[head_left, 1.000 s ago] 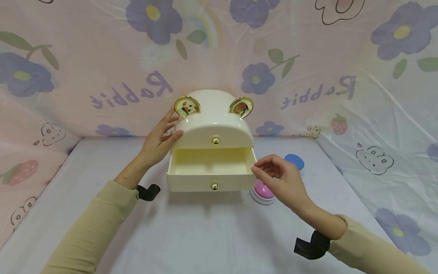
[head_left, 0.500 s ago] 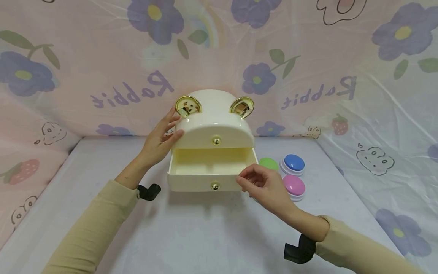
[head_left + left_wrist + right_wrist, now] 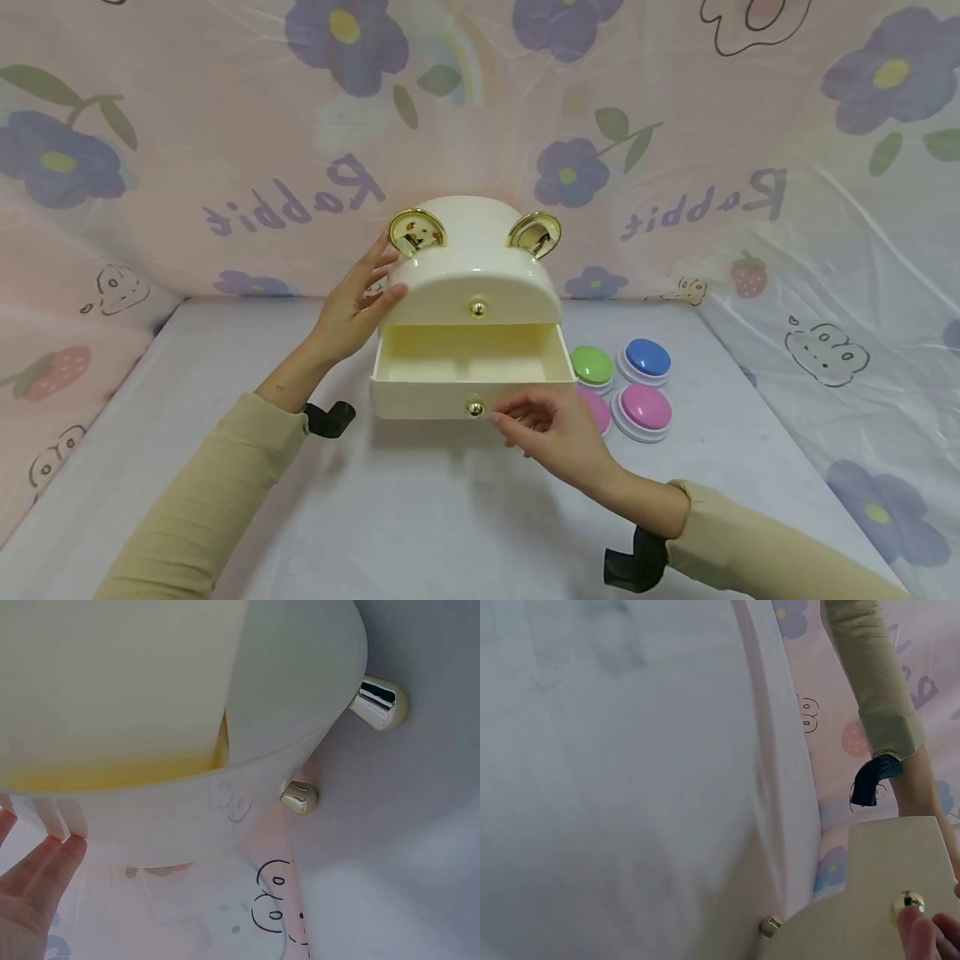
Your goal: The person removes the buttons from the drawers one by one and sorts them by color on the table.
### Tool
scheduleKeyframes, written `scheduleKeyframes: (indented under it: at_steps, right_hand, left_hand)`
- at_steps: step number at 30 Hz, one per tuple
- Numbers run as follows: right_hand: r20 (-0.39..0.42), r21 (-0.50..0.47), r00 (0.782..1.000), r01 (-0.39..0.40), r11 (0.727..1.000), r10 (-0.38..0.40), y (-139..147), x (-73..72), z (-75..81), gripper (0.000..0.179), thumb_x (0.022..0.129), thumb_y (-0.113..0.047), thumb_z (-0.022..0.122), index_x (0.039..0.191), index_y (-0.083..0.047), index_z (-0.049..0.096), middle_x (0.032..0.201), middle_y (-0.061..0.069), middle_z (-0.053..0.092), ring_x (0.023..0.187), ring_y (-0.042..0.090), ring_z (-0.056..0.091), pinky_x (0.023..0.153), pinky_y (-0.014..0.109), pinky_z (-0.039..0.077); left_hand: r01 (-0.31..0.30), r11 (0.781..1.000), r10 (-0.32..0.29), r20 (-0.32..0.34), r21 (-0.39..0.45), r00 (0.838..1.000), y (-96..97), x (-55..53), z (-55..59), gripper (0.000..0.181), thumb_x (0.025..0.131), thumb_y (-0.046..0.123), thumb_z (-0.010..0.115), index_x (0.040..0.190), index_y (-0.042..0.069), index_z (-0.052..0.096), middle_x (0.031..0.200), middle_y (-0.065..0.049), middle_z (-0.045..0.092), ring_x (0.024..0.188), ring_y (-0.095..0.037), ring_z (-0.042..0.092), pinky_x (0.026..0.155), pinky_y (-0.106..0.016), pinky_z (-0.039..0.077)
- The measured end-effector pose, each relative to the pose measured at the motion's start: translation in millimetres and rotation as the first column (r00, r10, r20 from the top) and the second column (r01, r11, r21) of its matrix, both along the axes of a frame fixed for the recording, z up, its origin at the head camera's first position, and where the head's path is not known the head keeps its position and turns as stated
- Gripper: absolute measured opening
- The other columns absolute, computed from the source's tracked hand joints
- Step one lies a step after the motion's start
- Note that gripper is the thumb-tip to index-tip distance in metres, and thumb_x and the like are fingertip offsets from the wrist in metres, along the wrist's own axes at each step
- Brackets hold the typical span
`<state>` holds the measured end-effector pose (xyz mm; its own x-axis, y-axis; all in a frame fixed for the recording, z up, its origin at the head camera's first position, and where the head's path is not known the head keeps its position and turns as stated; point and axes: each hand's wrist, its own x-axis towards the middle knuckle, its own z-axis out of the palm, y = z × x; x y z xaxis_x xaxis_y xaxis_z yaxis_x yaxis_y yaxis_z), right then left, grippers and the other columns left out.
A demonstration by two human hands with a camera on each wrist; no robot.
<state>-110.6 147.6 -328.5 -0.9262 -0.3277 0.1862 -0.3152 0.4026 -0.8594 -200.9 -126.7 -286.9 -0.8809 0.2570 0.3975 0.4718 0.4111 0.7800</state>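
A cream storage box (image 3: 472, 287) with gold ears stands upright, its lower drawer (image 3: 427, 400) pulled out and nothing visible inside. My left hand (image 3: 356, 304) rests against the box's left side, fingers spread; in the left wrist view two fingertips (image 3: 75, 847) touch its wall. Just right of the lower gold knob (image 3: 475, 407), my right hand (image 3: 558, 433) hovers in front of the drawer with loosely curled fingers and holds nothing. The right wrist view shows its fingers (image 3: 921, 939) close to the knob (image 3: 909, 904); whether they touch it, I cannot tell.
Several round domes on white bases stand right of the box: a green one (image 3: 592, 365), a blue one (image 3: 648, 358) and pink ones (image 3: 647, 407), one partly behind my right hand. Patterned cloth (image 3: 465, 150) hangs behind the white tabletop (image 3: 337, 517).
My right hand has moved left and down, from the drawer's right edge to beside its knob, uncovering the green and pink domes. The left hand and the drawer have stayed put.
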Motion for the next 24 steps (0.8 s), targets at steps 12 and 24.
scheduleKeyframes:
  at_steps: [12, 24]
  right_hand:
    - [0.065, 0.022, 0.998, 0.023, 0.999, -0.024, -9, -2.4, -9.1, 0.021, 0.079, -0.025, 0.073, 0.091, -0.008, 0.071, 0.076, 0.009, 0.071, 0.055, 0.007, 0.062, 0.044, 0.026, 0.051]
    - [0.108, 0.000, 0.989, 0.101, 0.995, -0.100, -17, -8.6, -15.0, 0.026, 0.076, -0.032, 0.075, 0.089, -0.009, 0.074, 0.074, 0.010, 0.072, 0.057, 0.017, 0.065, 0.042, 0.030, 0.051]
  left_hand:
    - [-0.001, 1.000, 0.001, 0.018, 0.013, 1.000, 0.3, -1.6, -1.5, 0.068, 0.095, 0.021, 0.052, 0.150, 0.028, 0.012, 0.146, -0.008, 0.034, 0.136, -0.031, 0.033, 0.108, -0.050, 0.036]
    - [-0.007, 1.000, 0.007, 0.024, -0.002, 1.000, 0.7, 0.5, 0.5, 0.067, 0.096, 0.022, 0.051, 0.150, 0.028, 0.011, 0.147, -0.009, 0.033, 0.135, -0.032, 0.033, 0.108, -0.050, 0.036]
